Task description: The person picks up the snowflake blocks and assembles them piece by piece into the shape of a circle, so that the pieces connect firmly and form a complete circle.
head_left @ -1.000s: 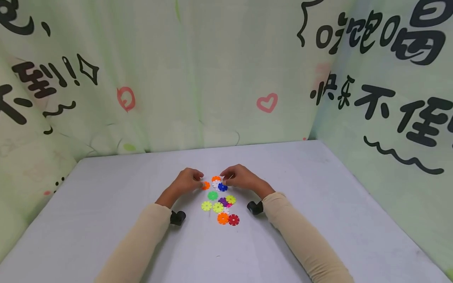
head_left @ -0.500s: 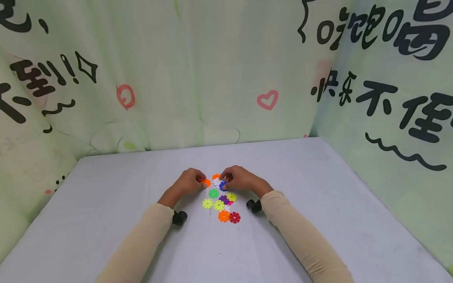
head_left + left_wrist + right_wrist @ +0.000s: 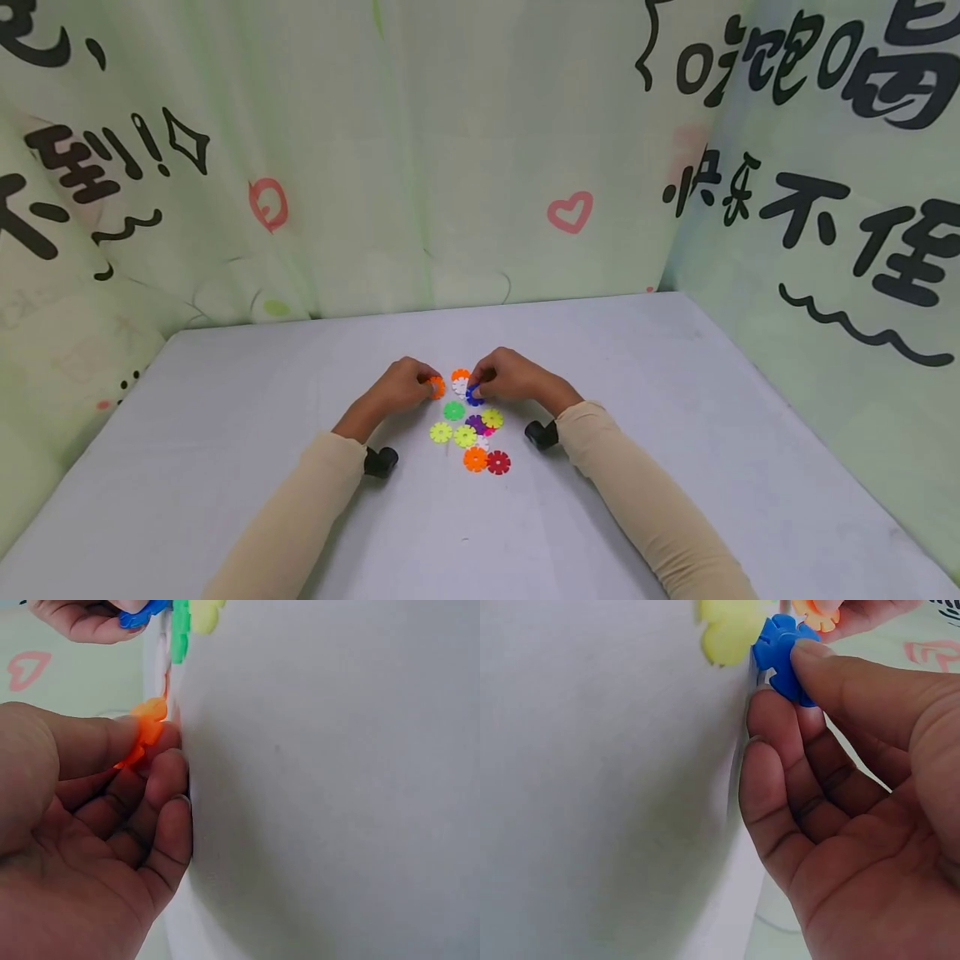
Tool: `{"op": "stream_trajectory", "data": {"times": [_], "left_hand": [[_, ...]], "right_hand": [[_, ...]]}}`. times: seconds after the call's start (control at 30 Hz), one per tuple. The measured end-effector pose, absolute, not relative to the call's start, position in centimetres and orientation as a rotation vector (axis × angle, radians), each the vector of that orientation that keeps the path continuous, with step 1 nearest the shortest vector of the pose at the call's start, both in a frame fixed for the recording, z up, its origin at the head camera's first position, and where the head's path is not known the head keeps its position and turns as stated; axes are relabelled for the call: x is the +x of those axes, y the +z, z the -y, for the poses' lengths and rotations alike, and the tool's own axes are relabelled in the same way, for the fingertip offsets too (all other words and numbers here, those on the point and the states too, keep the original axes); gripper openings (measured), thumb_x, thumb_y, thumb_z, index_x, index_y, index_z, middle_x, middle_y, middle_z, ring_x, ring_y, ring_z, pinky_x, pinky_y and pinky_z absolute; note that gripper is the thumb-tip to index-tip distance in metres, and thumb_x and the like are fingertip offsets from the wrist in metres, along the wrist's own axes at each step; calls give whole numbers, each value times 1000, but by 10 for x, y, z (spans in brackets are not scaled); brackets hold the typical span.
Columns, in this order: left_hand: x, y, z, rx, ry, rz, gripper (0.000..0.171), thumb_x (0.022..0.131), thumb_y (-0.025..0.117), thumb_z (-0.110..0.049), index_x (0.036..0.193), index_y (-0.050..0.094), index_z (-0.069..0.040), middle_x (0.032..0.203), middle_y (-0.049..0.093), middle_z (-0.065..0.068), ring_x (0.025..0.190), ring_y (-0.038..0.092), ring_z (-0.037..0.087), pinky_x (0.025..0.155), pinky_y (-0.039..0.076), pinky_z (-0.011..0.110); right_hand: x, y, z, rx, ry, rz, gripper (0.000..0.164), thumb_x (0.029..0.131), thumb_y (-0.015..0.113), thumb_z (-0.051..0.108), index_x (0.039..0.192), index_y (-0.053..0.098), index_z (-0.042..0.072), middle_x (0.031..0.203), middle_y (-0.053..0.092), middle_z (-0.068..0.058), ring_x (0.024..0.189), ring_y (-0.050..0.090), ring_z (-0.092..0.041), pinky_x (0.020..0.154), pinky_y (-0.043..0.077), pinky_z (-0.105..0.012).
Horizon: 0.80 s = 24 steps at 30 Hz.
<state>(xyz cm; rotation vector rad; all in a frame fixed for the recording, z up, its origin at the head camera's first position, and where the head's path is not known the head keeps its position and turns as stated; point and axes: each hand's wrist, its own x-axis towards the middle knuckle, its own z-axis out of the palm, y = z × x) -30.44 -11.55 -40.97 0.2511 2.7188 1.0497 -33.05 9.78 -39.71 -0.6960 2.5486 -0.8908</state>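
My left hand (image 3: 401,385) pinches an orange interlocking disc (image 3: 152,724) between thumb and fingertips, tilted up on edge. Opposite it, my right hand (image 3: 512,375) pinches a blue interlocking disc (image 3: 780,656), also tilted, with the thumb on its face. Both are flat, flower-shaped plastic pieces with slots round the rim. The other fingers of each hand curl close to the tabletop. Between the hands lie a white disc (image 3: 460,387) and another orange disc (image 3: 461,374), partly overlapping. A green disc (image 3: 453,410) lies just in front of them.
Nearer the person lie several more discs: yellow (image 3: 441,432), purple (image 3: 476,424), orange (image 3: 475,459) and red (image 3: 498,462), some overlapping. They rest on a white-covered table (image 3: 600,517). A printed curtain (image 3: 480,167) stands behind the table and at its sides.
The left hand's orange disc has gone from lying nearly flat to standing tilted in the fingers. The right hand has taken hold of the blue disc and tipped it up.
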Motion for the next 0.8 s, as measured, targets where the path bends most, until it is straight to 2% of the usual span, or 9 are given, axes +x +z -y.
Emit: {"op": "stream_trajectory", "data": {"times": [0.17,0.23,0.43,0.8], "left_hand": [[-301,-410,118,202,1187,-2645,27,92,62,-6,117,68,0,93,65,8,74,58,20,68,52,28],[-298,-410,119,166,1256,-2617,26,92,63,-7,117,69,-1,92,65,8,71,59,19,66,52,27],[-292,-408,119,106,1419,-2543,26,91,67,-8,117,70,-3,100,68,7,74,61,19,71,52,27],[-296,-403,119,12,1698,-2273,25,95,63,-10,118,67,0,105,67,11,84,65,22,80,54,30]], "right_hand": [[-329,-397,-97,-679,-904,-2565,7,89,71,7,95,73,9,87,66,2,82,58,-18,79,51,-28],[-328,-397,-97,-695,-922,-2566,7,89,71,7,95,73,8,87,66,1,82,58,-18,78,51,-28],[-326,-394,-93,-738,-1026,-2583,7,89,70,6,95,71,7,89,66,1,82,58,-19,78,52,-28],[-325,-388,-92,-736,-1212,-2607,10,88,71,9,99,70,7,91,67,0,84,61,-18,80,52,-28]]}}
